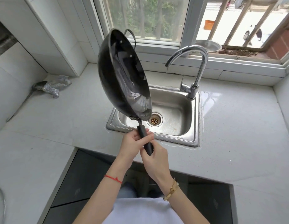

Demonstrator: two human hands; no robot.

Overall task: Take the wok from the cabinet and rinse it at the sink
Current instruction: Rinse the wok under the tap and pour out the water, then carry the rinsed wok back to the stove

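Observation:
A black wok (122,75) is held tilted on edge above the left part of the steel sink (176,113), its inside facing right and its loop handle at the top. Its long black handle points down toward me. My left hand (132,141) grips the upper part of that handle. My right hand (155,160) wraps the lower end. The chrome faucet (197,65) arches at the sink's back right; no water is running from it.
A grey dishcloth (53,85) lies on the white counter (59,120) at the left. A steel bowl (206,45) sits on the sill behind the window frame. Tiled walls close the left corner. Dark cabinet fronts (85,183) are below the counter.

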